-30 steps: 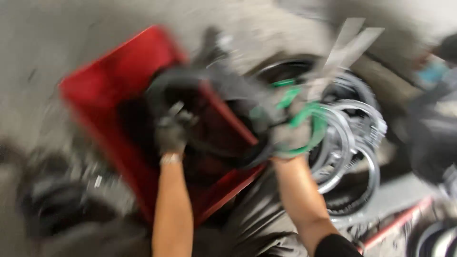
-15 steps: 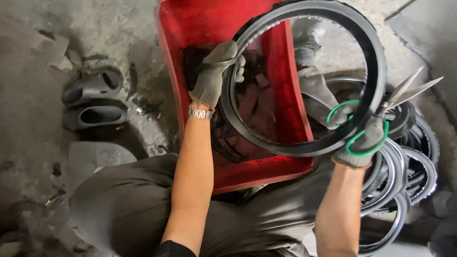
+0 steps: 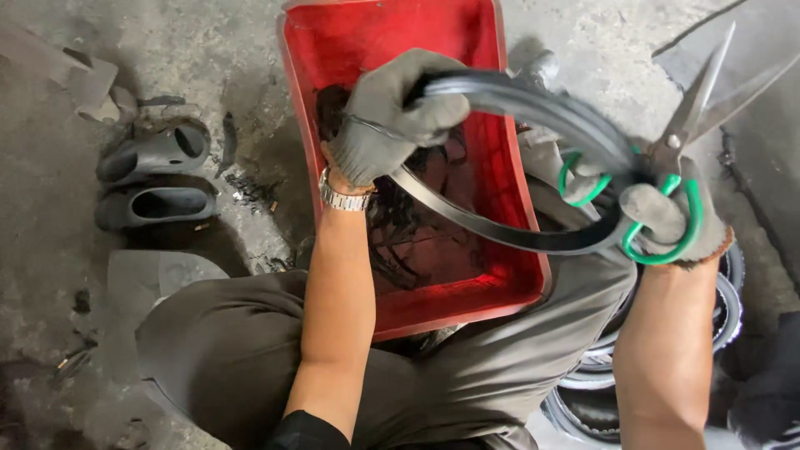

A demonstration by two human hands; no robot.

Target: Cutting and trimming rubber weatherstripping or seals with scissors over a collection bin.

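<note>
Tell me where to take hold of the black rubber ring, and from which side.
Take the black rubber ring on its bare lower arc over the red crate, coming from below. The left hand and right hand with scissors already occupy both ends.

The floor [image 3: 150,50] is grey, dirty concrete. A red plastic tub [image 3: 517,208] sits on it, and thin black scraps [image 3: 408,242] lie inside the tub. Left of the tub, two black rubber tube pieces [image 3: 154,179] lie side by side, one just above the other. Small dark bits [image 3: 246,183] are scattered between them and the tub. Right of the tub and lower down, a stack of black rubber rings [image 3: 729,308] rests on the floor.
</note>
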